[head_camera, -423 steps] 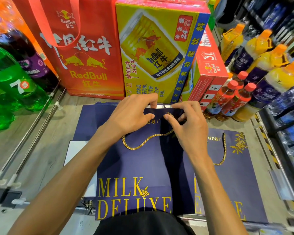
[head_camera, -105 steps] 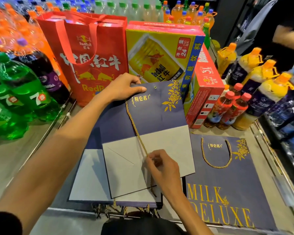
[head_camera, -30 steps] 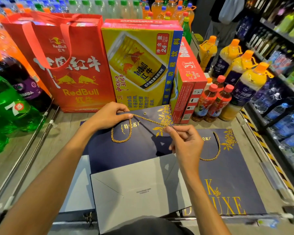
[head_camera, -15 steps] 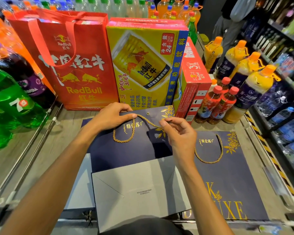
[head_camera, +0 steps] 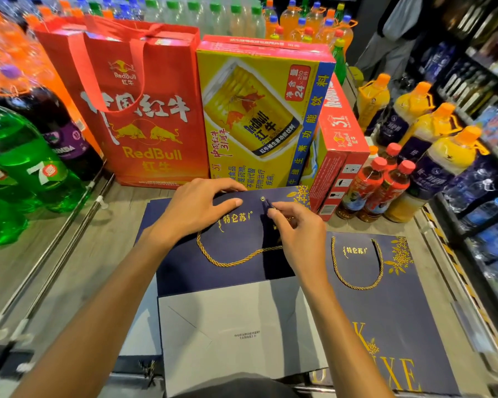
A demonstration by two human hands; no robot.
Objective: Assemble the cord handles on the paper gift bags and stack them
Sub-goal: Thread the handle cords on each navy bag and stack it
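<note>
On the wooden shelf [head_camera: 78, 268], the left hand [head_camera: 196, 214] grips the top edge of the blue gift bag [head_camera: 184, 271] while the right hand [head_camera: 296, 234] pinches the tip of the gold cord [head_camera: 236, 261] at the little hole [head_camera: 262, 199] — next, I think, it must poke straight through.

Two arms in shot. The left forearm [head_camera: 98, 311] and the right forearm [head_camera: 337, 326] are both bare from the near edge to the wrists. The left hand [head_camera: 196, 209] and right hand [head_camera: 296, 234] are bare too, with slim fingers [head_camera: 282, 214] and short trimmed nails; the left thumbnail [head_camera: 238, 201] shows plainly. At the near edge, centre, there's a strip of plain dark garment [head_camera: 236, 386], almost black; which piece of clothing it is can't be told.
</note>
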